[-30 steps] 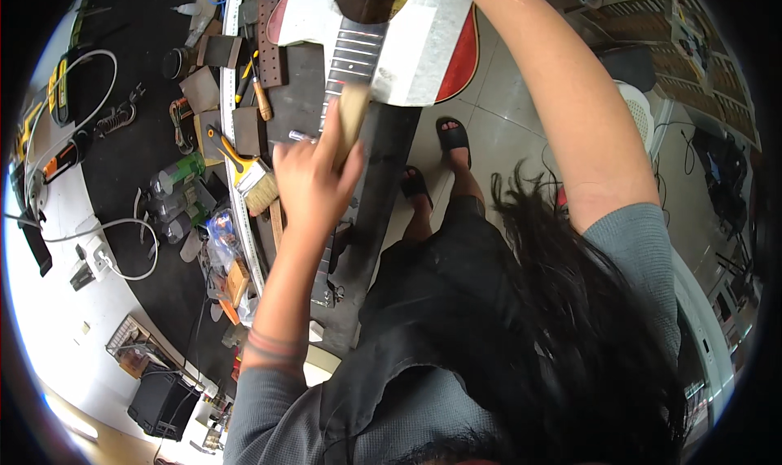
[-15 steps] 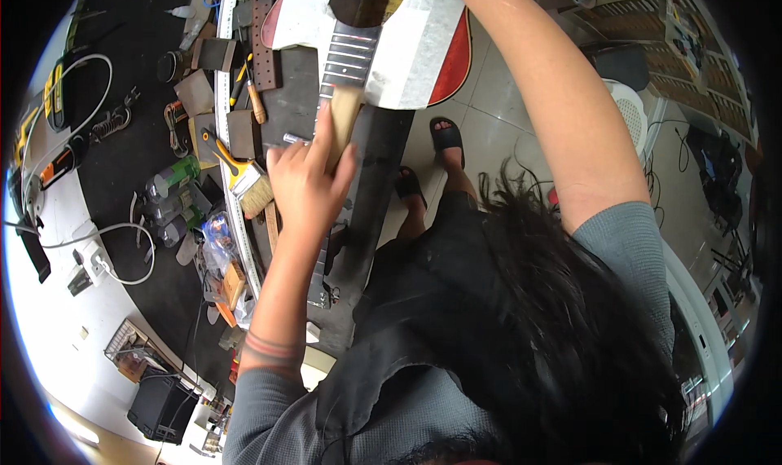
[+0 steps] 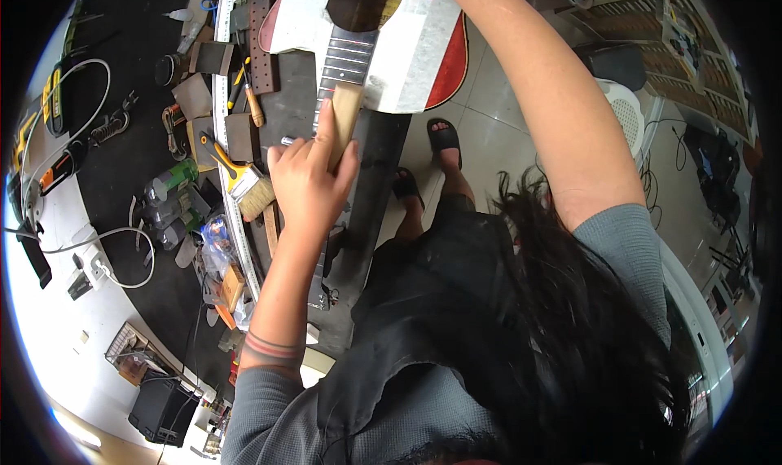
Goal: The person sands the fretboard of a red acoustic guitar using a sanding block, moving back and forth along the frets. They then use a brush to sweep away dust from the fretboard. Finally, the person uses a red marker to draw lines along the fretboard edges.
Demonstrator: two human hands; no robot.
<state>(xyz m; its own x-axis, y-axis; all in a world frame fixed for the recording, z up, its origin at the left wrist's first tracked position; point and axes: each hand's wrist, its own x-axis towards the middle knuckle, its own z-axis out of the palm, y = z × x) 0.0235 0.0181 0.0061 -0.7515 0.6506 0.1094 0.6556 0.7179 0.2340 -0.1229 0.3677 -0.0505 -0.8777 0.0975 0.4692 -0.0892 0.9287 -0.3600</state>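
A red guitar [image 3: 448, 78] lies at the top, its front largely covered with pale masking sheets [image 3: 403, 45] around the dark soundhole and fretted neck [image 3: 350, 53]. My left hand [image 3: 314, 176] grips a pale wood-coloured block [image 3: 348, 114] resting lengthwise along the fretboard, index finger stretched along it. The neck beneath the block and hand is mostly hidden. My right forearm [image 3: 538, 82] reaches up over the guitar body's right side; the hand is cut off by the upper edge.
The dark workbench [image 3: 138, 163] holds a long metal ruler [image 3: 221, 106], a yellow-handled brush [image 3: 252, 189], an awl [image 3: 253, 106], bottles [image 3: 167, 188], blocks and cables. A white stool [image 3: 619, 110] stands at right. My sandalled feet [image 3: 444, 143] are on tiles.
The guitar has shifted a little left and down in the picture. My left hand, still gripping the block, has moved slightly left with it along the neck.
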